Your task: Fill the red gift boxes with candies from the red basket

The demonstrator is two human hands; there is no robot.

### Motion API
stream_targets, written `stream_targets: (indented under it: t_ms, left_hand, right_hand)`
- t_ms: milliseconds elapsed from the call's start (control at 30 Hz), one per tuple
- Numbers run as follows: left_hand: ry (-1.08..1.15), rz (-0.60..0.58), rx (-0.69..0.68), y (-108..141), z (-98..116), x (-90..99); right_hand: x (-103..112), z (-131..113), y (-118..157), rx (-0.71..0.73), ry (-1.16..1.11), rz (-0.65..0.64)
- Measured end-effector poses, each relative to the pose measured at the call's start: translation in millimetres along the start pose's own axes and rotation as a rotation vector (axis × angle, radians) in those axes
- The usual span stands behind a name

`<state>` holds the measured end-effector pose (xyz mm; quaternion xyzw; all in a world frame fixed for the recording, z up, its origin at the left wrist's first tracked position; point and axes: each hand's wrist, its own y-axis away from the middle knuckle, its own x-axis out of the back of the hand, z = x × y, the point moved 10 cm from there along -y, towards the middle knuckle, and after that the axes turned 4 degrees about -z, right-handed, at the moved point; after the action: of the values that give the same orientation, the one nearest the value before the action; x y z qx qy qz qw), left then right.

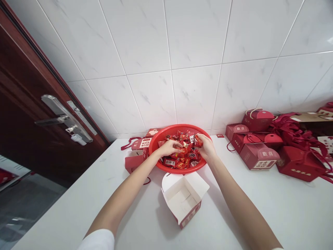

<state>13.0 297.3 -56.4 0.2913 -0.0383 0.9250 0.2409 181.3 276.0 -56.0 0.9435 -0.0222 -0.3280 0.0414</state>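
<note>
A round red basket (179, 171) full of red-wrapped candies (186, 161) stands against the wall. Over its left part, my left hand (170, 147) has its fingers closed on a red candy among the others. At the right side, my right hand (206, 146) pinches another red-wrapped candy (199, 140) near the rim. In front of the basket sits an open box (183, 199), white inside and red outside, with its flaps spread; nothing lies in it.
Closed red gift boxes (260, 156) and a heap of dark red ribbons (288, 130) lie at the right. More red boxes (134, 161) are left of the basket. A tiled wall rises behind; a brown door (28, 86) is at the left.
</note>
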Motion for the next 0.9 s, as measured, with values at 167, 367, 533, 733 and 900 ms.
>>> stream_targets:
  t_ms: [167,367,533,733,900]
  left_hand:
    - [-0.012,-0.046,-0.018,1.1,4.4,-5.8]
    - [-0.025,-0.028,-0.037,1.7,8.7,-4.0]
    - [0.001,0.065,-0.066,5.5,14.9,8.2]
    - [0.103,0.222,-0.109,36.0,22.5,20.1]
    - [0.178,0.325,-0.095,69.2,21.8,17.8]
  right_hand:
    - [-1.5,-0.3,1.6,-0.005,0.003,0.001]
    - [-2.2,0.1,2.0,-0.008,0.011,-0.002]
    - [-5.4,-0.8,2.8,0.004,0.028,-0.031]
    - [-8.9,-2.9,4.5,0.04,0.061,-0.07]
    - [-15.8,-4.1,9.1,0.052,0.099,-0.135]
